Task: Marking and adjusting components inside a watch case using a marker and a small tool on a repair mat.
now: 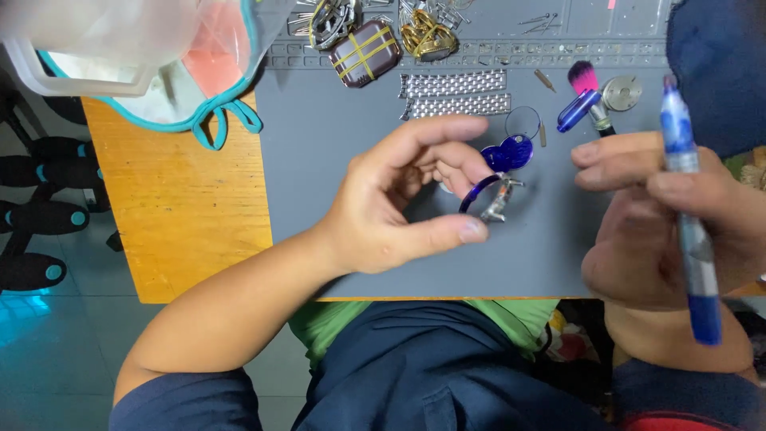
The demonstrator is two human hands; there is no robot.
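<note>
Grey matting [319,160] covers most of an orange wooden bench [183,207], with a teal tiled floor [48,351] showing beyond its edge. On the mat's far side lie two silver metal watch-band strips [455,94], a square dark case bound with yellow bands [365,53], a gold-coloured metal clasp piece [428,36], a pink-bristled brush [589,92] and a round silver disc [622,92]. A clear plastic tub [88,48] and a teal-edged cloth [215,104] sit at the far left corner. The left hand [399,199] has its grip curled around a small dark-blue curved band with a metal fitting [488,195], just in front of a blue heart-shaped tag on a ring [511,152]. The right hand [662,231] has its grip closed on a blue pen-shaped tool [690,231], held nearly upright, close beside the band.
</note>
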